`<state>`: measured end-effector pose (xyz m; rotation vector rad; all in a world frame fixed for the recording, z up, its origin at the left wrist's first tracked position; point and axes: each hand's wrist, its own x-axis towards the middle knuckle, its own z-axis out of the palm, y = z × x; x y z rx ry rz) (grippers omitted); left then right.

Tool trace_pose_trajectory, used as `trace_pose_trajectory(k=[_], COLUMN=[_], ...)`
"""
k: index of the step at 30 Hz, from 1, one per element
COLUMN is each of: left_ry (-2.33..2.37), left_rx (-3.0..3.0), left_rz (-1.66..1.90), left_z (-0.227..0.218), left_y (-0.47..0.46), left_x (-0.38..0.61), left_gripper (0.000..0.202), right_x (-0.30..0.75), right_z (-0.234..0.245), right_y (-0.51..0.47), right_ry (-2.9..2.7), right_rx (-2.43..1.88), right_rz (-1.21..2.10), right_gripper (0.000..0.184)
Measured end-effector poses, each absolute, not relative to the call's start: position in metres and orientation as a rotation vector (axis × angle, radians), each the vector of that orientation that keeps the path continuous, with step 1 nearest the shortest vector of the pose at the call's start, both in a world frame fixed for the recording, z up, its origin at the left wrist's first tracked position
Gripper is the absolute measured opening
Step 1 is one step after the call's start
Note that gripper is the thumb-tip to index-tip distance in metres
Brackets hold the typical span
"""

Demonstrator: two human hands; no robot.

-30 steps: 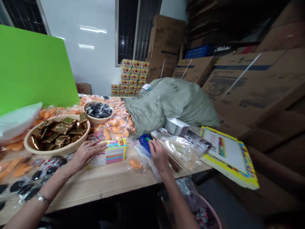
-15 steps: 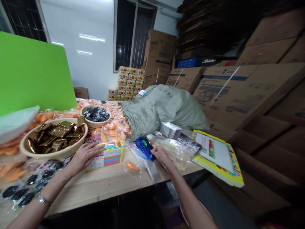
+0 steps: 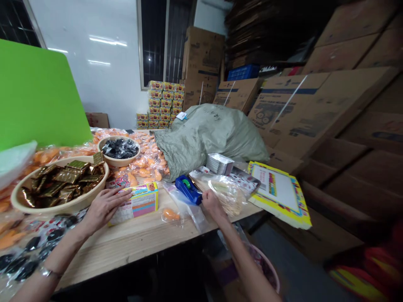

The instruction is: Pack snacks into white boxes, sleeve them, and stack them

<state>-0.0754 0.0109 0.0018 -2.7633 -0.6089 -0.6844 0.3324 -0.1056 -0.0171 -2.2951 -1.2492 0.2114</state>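
My left hand (image 3: 105, 206) lies with fingers stretched across a yellow printed carton (image 3: 143, 202) on the wooden table; its thumb is mostly hidden. My right hand (image 3: 213, 204) is closed in a pinch at the near end of a blue tape dispenser (image 3: 188, 189) with a green core. Whatever sits between those fingertips is too small to make out. Under the dispenser is a clear plastic bag (image 3: 185, 209). An orange piece in clear wrap (image 3: 171, 214) rests between the carton and that bag.
At left stands a cream basin (image 3: 59, 205) of gold-brown packets. Behind it is a smaller bowl (image 3: 121, 161) of black wrapped pieces. A grey-green sack (image 3: 214, 130) spills orange pieces. Bagged sticks (image 3: 231, 195), foil trays (image 3: 219, 163) and a yellow-edged printed sheet (image 3: 281, 191) lie right.
The view has turned slightly to the right. My right hand has shifted a little off the dispenser's end, still pinched. My left hand stays on the carton.
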Motion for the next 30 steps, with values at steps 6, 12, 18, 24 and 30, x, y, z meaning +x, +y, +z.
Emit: trace_pose_trajectory(k=[6,12,18,24,30], left_ry=[-0.67,-0.632,-0.699,-0.781,-0.874], left_rx=[-2.785,-2.786,-2.768,-2.778,-2.81], left_rz=[-0.706,-0.783,-0.819,-0.835,-0.847], left_z=[-0.002,-0.003,-0.005,-0.002,0.004], left_y=[0.013,0.012,0.006,0.001,-0.003], left_x=[-0.077,-0.074,-0.066,-0.06,-0.061], left_gripper=[0.043,0.043,0.038,0.033,0.048], right_x=[0.319,0.316,0.264,0.133,0.092], right_z=[-0.037,-0.041,-0.005,0.018,-0.005], right_y=[-0.118,-0.131,-0.147,-0.099,-0.062], right_ry=[-1.151,-1.098,-1.086,-0.999,-0.797], right_rx=[-2.436,-2.504,-1.839,-1.202,-1.181], right_rz=[0.22,0.265,0.412,0.983,1.072], right_gripper=[0.028,0.018,0.032,0.04,0.039])
